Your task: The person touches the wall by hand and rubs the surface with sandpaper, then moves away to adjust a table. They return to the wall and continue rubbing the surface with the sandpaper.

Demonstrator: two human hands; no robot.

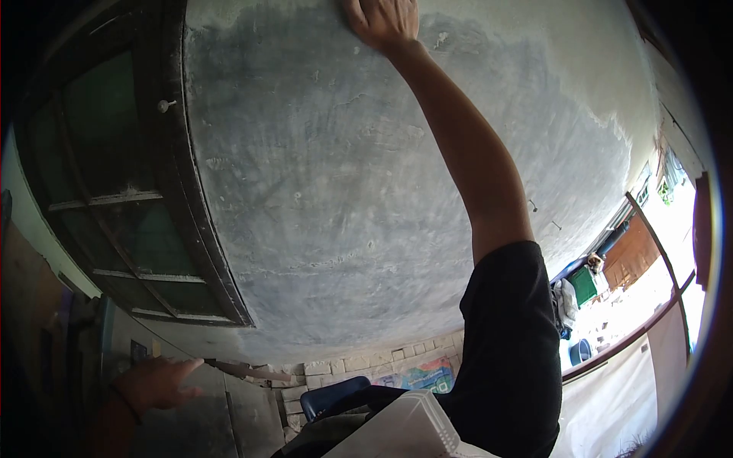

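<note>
My right hand (385, 21) is raised against the grey plaster wall (328, 168) at the top edge of the head view. Its fingers are cut off by the frame, so whatever it may hold is hidden. The wall has a darker patch across most of it and a paler band along the top and right. At lower left, in shadow, my left hand (156, 384) hangs away from the wall with fingers stretched apart and nothing in them.
A dark-framed window (126, 195) with glass panes borders the wall on the left. Nails (534, 206) stick out at right. Below are a blue chair (328, 397), a colourful printed sheet (424, 375) and a white mask-like cloth (405, 431). A green container (583, 285) stands outside at right.
</note>
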